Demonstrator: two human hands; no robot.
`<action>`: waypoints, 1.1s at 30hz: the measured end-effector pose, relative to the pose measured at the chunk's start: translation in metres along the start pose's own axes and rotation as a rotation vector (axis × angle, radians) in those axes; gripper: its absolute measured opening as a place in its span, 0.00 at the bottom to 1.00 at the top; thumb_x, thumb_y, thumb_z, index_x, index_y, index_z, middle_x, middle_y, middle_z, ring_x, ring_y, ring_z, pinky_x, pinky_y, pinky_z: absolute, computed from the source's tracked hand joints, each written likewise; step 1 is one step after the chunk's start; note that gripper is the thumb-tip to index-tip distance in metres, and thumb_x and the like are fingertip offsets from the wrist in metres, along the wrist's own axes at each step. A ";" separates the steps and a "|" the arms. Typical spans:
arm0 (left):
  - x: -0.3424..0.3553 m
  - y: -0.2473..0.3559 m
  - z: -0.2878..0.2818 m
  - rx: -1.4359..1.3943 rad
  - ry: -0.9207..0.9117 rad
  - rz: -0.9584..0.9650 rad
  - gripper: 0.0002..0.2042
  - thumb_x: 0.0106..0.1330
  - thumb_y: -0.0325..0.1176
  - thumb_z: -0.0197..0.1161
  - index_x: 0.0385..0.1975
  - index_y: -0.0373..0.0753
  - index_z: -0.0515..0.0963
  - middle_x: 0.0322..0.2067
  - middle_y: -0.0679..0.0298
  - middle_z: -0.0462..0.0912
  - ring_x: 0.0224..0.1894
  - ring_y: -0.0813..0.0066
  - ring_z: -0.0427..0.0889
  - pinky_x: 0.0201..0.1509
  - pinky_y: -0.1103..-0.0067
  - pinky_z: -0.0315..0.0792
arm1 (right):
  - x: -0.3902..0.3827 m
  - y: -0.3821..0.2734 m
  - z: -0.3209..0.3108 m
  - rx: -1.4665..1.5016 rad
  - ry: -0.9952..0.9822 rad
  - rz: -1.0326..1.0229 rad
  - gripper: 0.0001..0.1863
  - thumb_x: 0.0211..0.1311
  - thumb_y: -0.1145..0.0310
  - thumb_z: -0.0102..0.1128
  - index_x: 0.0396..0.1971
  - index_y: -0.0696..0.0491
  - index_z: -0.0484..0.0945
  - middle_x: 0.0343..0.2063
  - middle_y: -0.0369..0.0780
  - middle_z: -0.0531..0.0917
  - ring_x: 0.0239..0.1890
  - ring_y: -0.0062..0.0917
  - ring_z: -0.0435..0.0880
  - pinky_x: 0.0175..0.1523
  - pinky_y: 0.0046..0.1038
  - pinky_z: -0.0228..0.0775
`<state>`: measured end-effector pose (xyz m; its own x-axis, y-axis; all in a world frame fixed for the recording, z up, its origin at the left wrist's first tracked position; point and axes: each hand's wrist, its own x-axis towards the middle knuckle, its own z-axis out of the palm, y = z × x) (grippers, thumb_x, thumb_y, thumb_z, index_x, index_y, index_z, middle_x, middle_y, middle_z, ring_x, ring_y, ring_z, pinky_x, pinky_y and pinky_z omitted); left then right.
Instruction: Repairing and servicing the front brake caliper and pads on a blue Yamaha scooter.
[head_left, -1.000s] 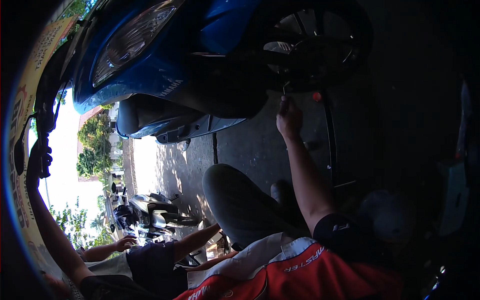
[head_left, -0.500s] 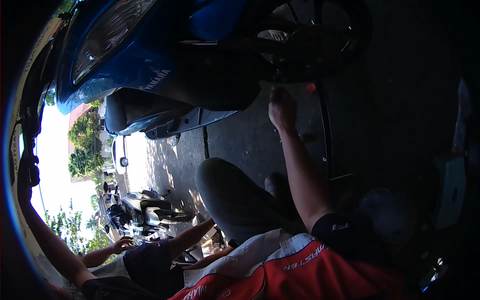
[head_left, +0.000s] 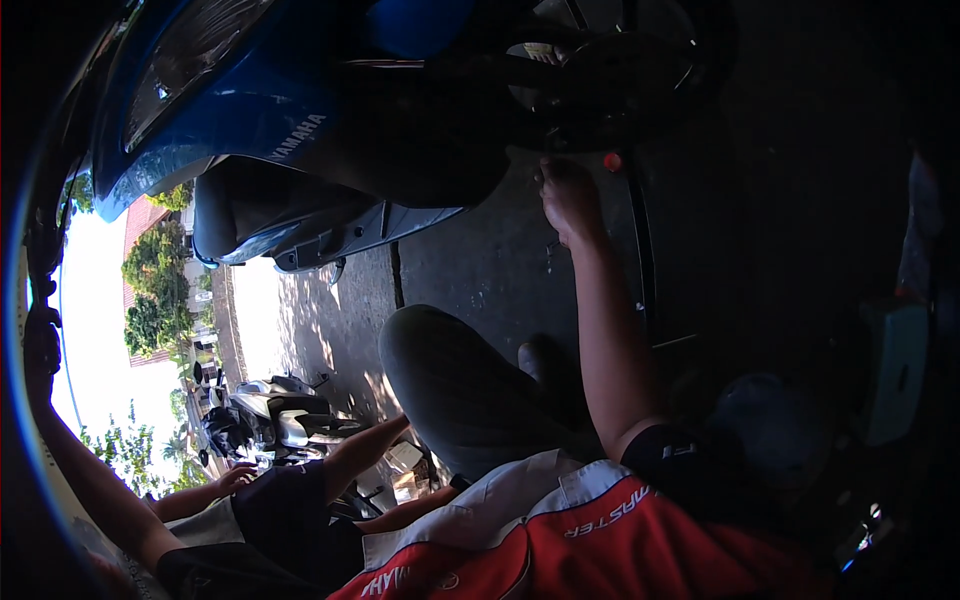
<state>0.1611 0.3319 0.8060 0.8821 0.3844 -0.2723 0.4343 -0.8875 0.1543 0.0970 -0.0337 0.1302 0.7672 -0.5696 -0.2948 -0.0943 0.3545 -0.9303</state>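
Hand positions at the front of a blue scooter.
Right hand (head_left: 570, 198): near the lower edge of the front wheel (head_left: 625, 95) as pictured, beside a red round part (head_left: 612, 161); fingers look curled, grip contents cannot be told. Left hand (head_left: 42, 350): at the scooter's (head_left: 240, 125) dark handlebar (head_left: 45, 250); finger state cannot be told.

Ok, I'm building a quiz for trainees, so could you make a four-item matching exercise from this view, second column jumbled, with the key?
1. Left hand
2. Right hand
3. Shirt
4. Scooter's front panel

A. Blue
B. At the handlebar
C. Curled, near the front wheel
D. Mostly red, with pale shoulder panels

Pairs: 1-B, 2-C, 3-D, 4-A
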 end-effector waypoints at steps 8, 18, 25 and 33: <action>0.023 -0.029 0.051 -0.083 -0.082 -0.305 0.24 0.80 0.50 0.45 0.67 0.41 0.66 0.52 0.65 0.76 0.45 0.80 0.73 0.42 0.82 0.67 | -0.005 0.017 0.014 -0.060 0.224 -0.259 0.19 0.75 0.59 0.47 0.37 0.59 0.81 0.37 0.53 0.85 0.43 0.51 0.82 0.50 0.44 0.71; 0.051 -0.097 0.136 -0.201 -0.189 -0.723 0.24 0.81 0.50 0.42 0.67 0.40 0.66 0.55 0.63 0.75 0.50 0.76 0.72 0.50 0.78 0.67 | -0.008 0.013 0.018 0.036 0.250 -0.200 0.20 0.76 0.58 0.48 0.35 0.59 0.80 0.30 0.53 0.82 0.36 0.51 0.82 0.45 0.44 0.70; 0.039 -0.237 0.213 -0.421 -0.275 -1.090 0.24 0.81 0.50 0.41 0.66 0.40 0.67 0.56 0.62 0.74 0.54 0.74 0.72 0.55 0.75 0.67 | -0.002 0.027 0.017 -0.052 0.226 -0.309 0.19 0.76 0.59 0.48 0.36 0.58 0.82 0.31 0.50 0.84 0.37 0.45 0.83 0.46 0.39 0.71; 0.019 -0.420 0.372 -0.744 -0.500 -1.526 0.25 0.82 0.50 0.39 0.66 0.39 0.67 0.59 0.61 0.73 0.58 0.71 0.71 0.60 0.72 0.67 | 0.014 0.041 0.025 0.301 0.175 -0.118 0.18 0.76 0.55 0.55 0.37 0.58 0.80 0.27 0.34 0.77 0.25 0.15 0.69 0.29 0.23 0.59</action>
<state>-0.0719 0.6175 0.3829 -0.4228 0.4480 -0.7877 0.8485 0.5009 -0.1706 0.1197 -0.0091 0.0930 0.6392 -0.7286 -0.2460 0.1995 0.4661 -0.8620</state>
